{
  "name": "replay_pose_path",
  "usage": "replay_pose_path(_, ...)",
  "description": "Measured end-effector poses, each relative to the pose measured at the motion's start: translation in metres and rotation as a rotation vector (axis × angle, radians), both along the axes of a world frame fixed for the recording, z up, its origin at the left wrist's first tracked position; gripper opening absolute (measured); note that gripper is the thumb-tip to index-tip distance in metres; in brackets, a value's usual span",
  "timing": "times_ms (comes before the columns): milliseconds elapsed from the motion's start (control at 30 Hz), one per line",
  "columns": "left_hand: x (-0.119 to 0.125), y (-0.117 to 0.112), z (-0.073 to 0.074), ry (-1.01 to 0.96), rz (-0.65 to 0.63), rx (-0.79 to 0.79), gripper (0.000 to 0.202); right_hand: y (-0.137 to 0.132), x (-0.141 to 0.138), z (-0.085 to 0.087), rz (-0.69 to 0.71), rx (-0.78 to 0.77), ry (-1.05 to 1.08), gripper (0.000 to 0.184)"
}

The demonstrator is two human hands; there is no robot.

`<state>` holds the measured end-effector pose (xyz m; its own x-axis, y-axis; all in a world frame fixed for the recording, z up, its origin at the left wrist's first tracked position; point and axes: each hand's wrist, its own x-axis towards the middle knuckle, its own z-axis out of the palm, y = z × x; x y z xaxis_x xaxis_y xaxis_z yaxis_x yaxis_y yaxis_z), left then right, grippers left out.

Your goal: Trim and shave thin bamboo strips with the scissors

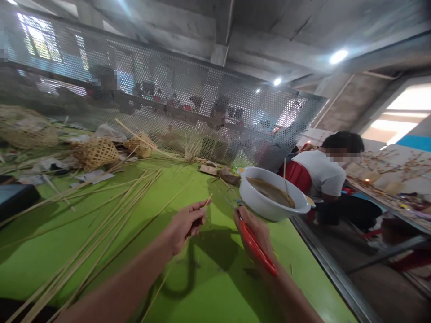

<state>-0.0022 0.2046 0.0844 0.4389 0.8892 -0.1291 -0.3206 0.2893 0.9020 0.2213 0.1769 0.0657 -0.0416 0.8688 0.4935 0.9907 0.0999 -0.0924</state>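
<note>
Over the green tabletop (218,287), my left hand (186,224) is closed in a pinch on a thin bamboo strip (208,200), whose short tip pokes out past the fingers. Wrapped round a pair of red-handled shears (254,246) is my right hand (257,226). Slim metal blades of the shears point away from me, slightly apart, to the right of the strip's tip and not touching it. A white basin (261,204) of brownish liquid stands just beyond my right hand, with a stick (285,177) leaning in it.
Long bamboo strips (111,229) lie across the table at left. Woven bamboo baskets (94,152) and scraps sit along the back. A perforated metal screen (188,98) borders the far side. Right of the metal table edge (333,273), a person in a white shirt (323,172) sits.
</note>
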Motion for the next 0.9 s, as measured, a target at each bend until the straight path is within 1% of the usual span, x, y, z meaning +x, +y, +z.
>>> replay_pose_path(67,-0.003,0.004,-0.002,-0.004,0.02,0.005,0.039,0.004,-0.002,-0.001,-0.039,-0.059,-0.059,0.015)
replay_pose_path(133,-0.006,0.006,-0.003,-0.008,0.04,0.015,0.037,0.007,-0.001,-0.002,-0.079,-0.111,-0.121,0.003)
replay_pose_path(200,-0.009,0.007,-0.003,-0.005,0.062,0.027,0.034,0.009,0.004,-0.005,-0.094,-0.14,-0.146,0.019)
replay_pose_path(233,-0.01,0.008,-0.004,-0.001,0.073,0.032,0.033,0.011,0.007,-0.006,-0.088,-0.144,-0.121,0.027)
replay_pose_path(300,-0.012,0.01,-0.006,0.008,0.092,0.039,0.031,0.013,0.015,-0.01,-0.051,-0.159,-0.014,0.039)
replay_pose_path(367,-0.014,0.013,-0.01,0.013,0.102,0.045,0.03,0.016,0.023,-0.014,0.01,-0.181,0.132,0.047)
replay_pose_path(467,-0.016,0.017,-0.016,0.018,0.106,0.064,0.029,0.019,0.03,-0.017,0.094,-0.2,0.264,0.052)
replay_pose_path(533,-0.016,0.019,-0.019,0.02,0.108,0.077,0.028,0.019,0.034,-0.016,0.143,-0.209,0.29,0.052)
replay_pose_path(633,-0.018,0.02,-0.018,0.022,0.111,0.091,0.028,0.015,0.041,-0.013,0.219,-0.224,0.312,0.054)
replay_pose_path(700,-0.019,0.019,-0.017,0.023,0.116,0.102,0.027,0.011,0.048,-0.013,0.296,-0.247,0.336,0.061)
replay_pose_path(800,-0.02,0.017,-0.015,0.025,0.124,0.117,0.026,0.004,0.055,-0.012,0.406,-0.336,0.375,0.069)
replay_pose_path(833,-0.02,0.017,-0.015,0.027,0.125,0.118,0.026,0.002,0.054,-0.01,0.419,-0.357,0.385,0.068)
replay_pose_path(900,-0.02,0.017,-0.014,0.032,0.131,0.115,0.026,-0.006,0.046,0.002,0.406,-0.312,0.412,0.057)
